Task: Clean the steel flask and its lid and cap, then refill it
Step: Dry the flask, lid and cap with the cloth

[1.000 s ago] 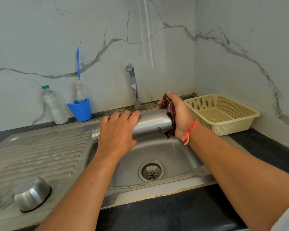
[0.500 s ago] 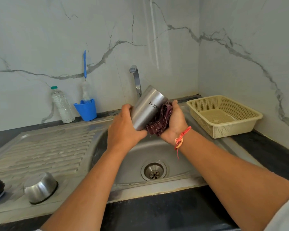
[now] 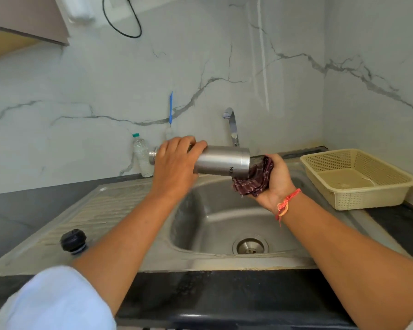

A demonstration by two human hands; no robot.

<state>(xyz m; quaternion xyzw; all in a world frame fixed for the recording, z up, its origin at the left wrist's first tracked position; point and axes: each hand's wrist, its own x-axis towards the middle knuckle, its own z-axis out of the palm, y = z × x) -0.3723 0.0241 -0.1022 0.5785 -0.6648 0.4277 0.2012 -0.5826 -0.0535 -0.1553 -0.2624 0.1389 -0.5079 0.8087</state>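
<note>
Flask (image 3: 224, 160) is held roughly level above the sink (image 3: 196, 225), neck end to the left, base to the right, open mouth just showing past the knuckles. Left hand (image 3: 177, 163) is wrapped round the upper body near the neck, fingers curled over the top. Right hand (image 3: 278, 179) cups a bunched maroon cloth (image 3: 254, 181), fingers closed on it, and the cloth touches the flask's base end from below.

The black lid (image 3: 73, 241) sits on the drainboard (image 3: 105, 206), well apart from the flask. The steel cap is not in view (possibly behind the left forearm, can't tell).

Tap (image 3: 233, 125) shows no water running.

Progress, as a judgement: mid-clean. The outside of the body looks to be getting wiped, base end in hand right now. Can't tell whether the inside has been washed, or whether the lid is clean. Left to do: lid and cap if not done, refill, close up. Refill not begun, since the flask is on its side.

Also present: cream basket (image 3: 343, 203) on the dark bench (image 3: 224, 294) to the right, a plastic bottle (image 3: 141, 156) and a blue brush (image 3: 170, 108) by the wall.
</note>
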